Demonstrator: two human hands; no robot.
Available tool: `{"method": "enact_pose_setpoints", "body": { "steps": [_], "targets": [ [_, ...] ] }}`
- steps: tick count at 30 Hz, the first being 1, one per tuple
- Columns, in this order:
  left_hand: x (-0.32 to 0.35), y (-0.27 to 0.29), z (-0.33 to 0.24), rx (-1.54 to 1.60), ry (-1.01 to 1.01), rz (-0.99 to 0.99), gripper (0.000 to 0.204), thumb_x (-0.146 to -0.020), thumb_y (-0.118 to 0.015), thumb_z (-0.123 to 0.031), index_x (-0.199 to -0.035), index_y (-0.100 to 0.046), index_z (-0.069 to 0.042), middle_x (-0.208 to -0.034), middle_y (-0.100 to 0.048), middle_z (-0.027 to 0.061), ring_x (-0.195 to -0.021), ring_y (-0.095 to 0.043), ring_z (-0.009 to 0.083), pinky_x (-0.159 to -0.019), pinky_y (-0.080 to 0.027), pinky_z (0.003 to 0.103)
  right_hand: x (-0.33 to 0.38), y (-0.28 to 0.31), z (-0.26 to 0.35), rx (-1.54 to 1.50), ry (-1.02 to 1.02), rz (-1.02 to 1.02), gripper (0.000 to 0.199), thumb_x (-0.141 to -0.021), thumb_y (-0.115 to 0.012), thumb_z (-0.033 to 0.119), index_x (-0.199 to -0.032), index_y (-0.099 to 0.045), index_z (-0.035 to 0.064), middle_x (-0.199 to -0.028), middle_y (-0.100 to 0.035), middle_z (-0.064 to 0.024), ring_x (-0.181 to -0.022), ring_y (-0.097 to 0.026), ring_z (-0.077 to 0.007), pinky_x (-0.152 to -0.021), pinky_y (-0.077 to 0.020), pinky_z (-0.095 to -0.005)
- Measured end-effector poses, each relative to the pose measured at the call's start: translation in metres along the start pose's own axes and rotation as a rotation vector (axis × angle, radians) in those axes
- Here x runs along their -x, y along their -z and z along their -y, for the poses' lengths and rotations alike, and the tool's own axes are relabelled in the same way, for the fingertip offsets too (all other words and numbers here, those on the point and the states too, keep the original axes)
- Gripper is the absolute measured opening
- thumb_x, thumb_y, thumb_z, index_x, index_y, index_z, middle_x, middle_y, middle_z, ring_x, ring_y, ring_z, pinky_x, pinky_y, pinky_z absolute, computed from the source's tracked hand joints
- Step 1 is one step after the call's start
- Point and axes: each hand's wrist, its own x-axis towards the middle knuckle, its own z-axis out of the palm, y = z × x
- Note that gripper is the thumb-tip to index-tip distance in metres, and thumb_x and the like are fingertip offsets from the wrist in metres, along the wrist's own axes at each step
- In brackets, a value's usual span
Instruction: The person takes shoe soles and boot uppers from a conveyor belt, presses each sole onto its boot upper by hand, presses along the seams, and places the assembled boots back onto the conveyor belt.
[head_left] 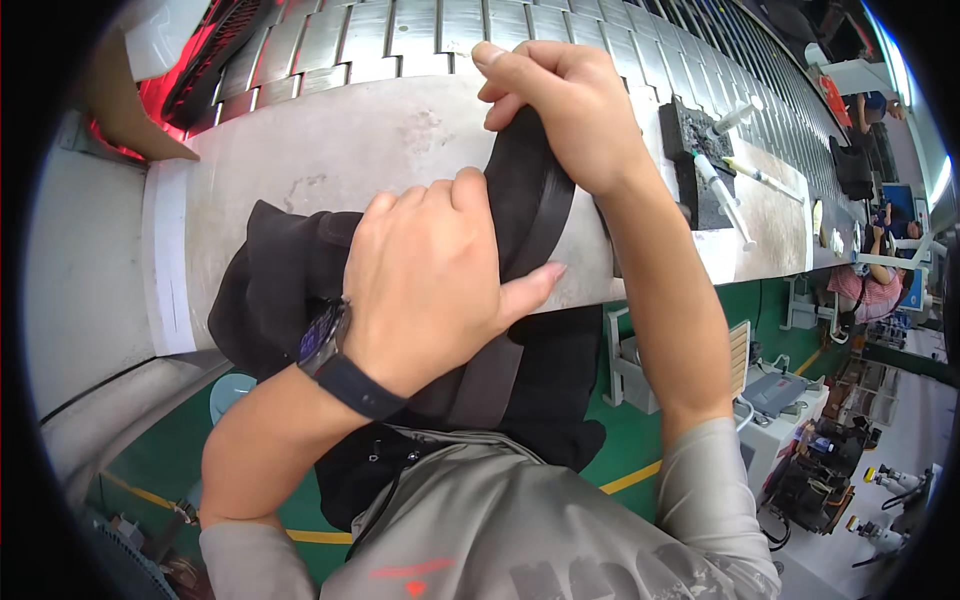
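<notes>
A dark, soft piece (522, 195), like black fabric or leather, lies bunched across the near edge of the worktable (400, 130). Its far part rises into a curved, folded band. My left hand (425, 270), wearing a black-strapped watch (345, 375), grips over the middle of it; the thumb sticks out to the right, and the curled fingertips are hidden. At the band's far end, my right hand (575, 105) is closed, with thumb and fingers bent around the top edge. More of the dark material (275, 275) is heaped left of my left wrist. The exact kind of article cannot be told.
Beyond the table runs a metal slat conveyor (365, 35). A black block (690, 150) with syringes (722, 195) stands right of my right forearm. A brown cardboard piece (140, 110) is at the far left. Co-workers (865, 290) sit at the far right.
</notes>
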Motion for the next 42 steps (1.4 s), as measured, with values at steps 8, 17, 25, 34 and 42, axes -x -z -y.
{"method": "enact_pose_setpoints", "body": {
  "steps": [8,17,25,34,42],
  "targets": [
    [0.015,0.004,-0.018,-0.050,-0.068,-0.101,0.087,-0.070,-0.093,-0.053,-0.124,-0.063,0.007,-0.094,-0.068,0.0130,-0.086,-0.067,0.0303,-0.081,-0.049,0.042,0.009,0.021,-0.033,-0.895,-0.095,0.384,0.084,-0.107,-0.043,0.068,-0.103,-0.076,-0.0084,-0.081,-0.078,-0.0216,-0.083,-0.080,-0.0291,-0.085,-0.0653,-0.0378],
    [0.019,0.003,-0.007,0.031,-0.010,-0.121,0.089,-0.073,-0.090,-0.059,-0.125,-0.063,0.007,-0.096,-0.069,0.0145,-0.086,-0.067,0.0317,-0.081,-0.049,0.043,0.005,0.015,0.001,-0.487,-0.275,0.230,0.046,-0.101,-0.068,0.039,-0.100,-0.073,-0.0068,-0.081,-0.077,-0.0194,-0.073,-0.075,-0.0285,-0.072,-0.0621,-0.0368],
    [0.001,0.035,0.035,0.165,-0.048,0.150,0.054,-0.109,-0.059,-0.048,-0.096,-0.066,0.004,-0.088,-0.073,0.0251,-0.089,-0.068,0.0504,-0.079,-0.053,0.057,0.047,-0.013,-0.032,-0.330,0.054,-0.523,0.047,-0.112,-0.052,0.032,-0.127,-0.068,-0.0087,-0.132,-0.072,-0.0234,-0.123,-0.067,-0.0253,-0.108,-0.0510,-0.0352],
    [0.002,0.011,0.043,0.070,-0.196,-0.041,0.029,-0.099,-0.070,-0.025,-0.086,-0.059,-0.002,-0.071,-0.067,0.0204,-0.069,-0.066,0.0449,-0.062,-0.051,0.055,0.076,-0.063,-0.017,0.400,0.680,-0.610,0.036,-0.085,-0.076,0.014,-0.117,-0.076,-0.0015,-0.136,-0.068,-0.0319,-0.133,-0.058,-0.0497,-0.122,-0.0367,-0.0569],
    [0.046,0.043,0.010,0.059,-0.179,-0.110,0.067,-0.095,-0.076,-0.043,-0.138,-0.063,0.006,-0.134,-0.065,0.0248,-0.124,-0.062,0.0440,-0.108,-0.046,0.053,0.061,-0.022,-0.027,0.100,0.520,-0.232,0.018,-0.089,-0.075,0.016,-0.099,-0.079,0.0009,-0.116,-0.081,-0.0157,-0.123,-0.068,-0.0310,-0.119,-0.0424,-0.0488]
  ]
}}
